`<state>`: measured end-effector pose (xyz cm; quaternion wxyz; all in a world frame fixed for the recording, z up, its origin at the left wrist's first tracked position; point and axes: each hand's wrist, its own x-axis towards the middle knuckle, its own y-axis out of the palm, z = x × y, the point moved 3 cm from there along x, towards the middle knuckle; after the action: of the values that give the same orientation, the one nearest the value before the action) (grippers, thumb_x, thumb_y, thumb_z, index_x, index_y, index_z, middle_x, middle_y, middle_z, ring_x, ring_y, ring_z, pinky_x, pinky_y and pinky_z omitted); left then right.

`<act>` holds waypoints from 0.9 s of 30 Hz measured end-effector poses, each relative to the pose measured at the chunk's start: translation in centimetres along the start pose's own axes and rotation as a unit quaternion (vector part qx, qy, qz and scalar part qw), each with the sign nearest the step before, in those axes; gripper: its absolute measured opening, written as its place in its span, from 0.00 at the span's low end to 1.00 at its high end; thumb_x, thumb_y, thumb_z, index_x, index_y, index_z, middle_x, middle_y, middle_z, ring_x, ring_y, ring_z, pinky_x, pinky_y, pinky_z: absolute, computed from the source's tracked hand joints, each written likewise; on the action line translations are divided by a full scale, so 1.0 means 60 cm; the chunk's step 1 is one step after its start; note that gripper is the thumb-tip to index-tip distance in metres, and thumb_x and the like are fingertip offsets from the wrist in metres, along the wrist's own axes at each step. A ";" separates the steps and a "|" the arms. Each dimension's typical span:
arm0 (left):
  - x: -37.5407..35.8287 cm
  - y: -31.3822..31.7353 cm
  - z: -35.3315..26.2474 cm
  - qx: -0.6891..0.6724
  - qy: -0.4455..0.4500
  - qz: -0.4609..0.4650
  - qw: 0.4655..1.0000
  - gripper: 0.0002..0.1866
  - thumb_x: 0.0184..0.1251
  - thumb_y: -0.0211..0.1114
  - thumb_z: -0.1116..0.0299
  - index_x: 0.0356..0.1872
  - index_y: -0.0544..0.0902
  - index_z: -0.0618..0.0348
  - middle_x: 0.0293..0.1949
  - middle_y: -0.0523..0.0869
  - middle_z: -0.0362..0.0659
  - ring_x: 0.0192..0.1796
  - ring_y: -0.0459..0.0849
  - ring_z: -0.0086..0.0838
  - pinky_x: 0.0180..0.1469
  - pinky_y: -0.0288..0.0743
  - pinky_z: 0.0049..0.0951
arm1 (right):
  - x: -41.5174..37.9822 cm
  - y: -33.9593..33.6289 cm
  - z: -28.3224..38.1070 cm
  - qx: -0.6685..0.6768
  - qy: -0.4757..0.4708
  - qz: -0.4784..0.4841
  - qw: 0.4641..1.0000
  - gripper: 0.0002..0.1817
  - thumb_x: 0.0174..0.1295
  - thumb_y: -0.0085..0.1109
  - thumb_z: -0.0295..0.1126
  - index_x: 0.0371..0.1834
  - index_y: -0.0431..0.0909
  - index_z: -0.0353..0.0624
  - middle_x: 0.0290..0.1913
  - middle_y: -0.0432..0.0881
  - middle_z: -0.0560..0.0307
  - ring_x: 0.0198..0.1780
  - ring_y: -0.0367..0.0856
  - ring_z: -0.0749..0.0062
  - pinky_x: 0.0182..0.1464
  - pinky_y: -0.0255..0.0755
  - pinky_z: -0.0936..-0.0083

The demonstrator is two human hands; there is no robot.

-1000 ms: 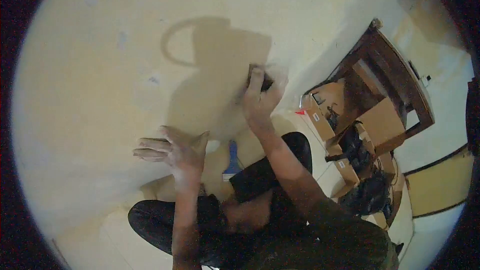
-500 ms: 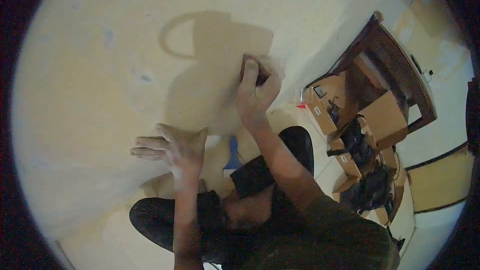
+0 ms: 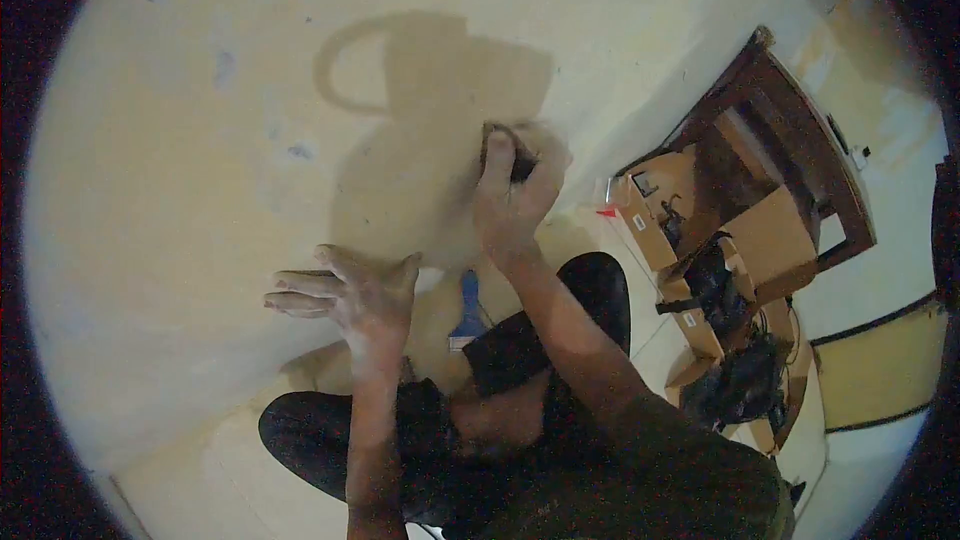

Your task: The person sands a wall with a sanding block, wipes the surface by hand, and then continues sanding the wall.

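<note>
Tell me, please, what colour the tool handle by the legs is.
The handle is blue, as the head view shows.

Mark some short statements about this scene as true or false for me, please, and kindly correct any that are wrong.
1. The left hand is open, its fingers extended. True.
2. That hand grips something blue. False: the blue-handled tool lies apart from it.
3. The right hand holds a dark object. True.
4. A shadow falls on the pale wall. True.
5. Every box stands on the left of the picture. False: the cardboard boxes are on the right.
</note>
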<state>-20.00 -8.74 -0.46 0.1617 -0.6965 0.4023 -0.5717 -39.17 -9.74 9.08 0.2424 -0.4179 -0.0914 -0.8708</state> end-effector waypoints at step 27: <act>0.001 -0.010 -0.006 0.072 0.005 0.032 0.997 0.79 0.47 0.77 0.32 0.77 0.29 0.74 0.69 0.50 0.89 0.69 0.47 0.92 0.66 0.38 0.86 | -0.100 -0.019 -0.077 0.027 0.146 0.093 0.985 0.12 0.71 0.60 0.33 0.43 0.80 0.32 0.32 0.84 0.55 0.35 0.82 0.71 0.41 0.76 0.71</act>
<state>-20.11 -8.32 0.14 0.2276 -0.6668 0.3833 -0.5972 -39.72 -8.33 1.57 0.3446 -0.2865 -0.0396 -0.8931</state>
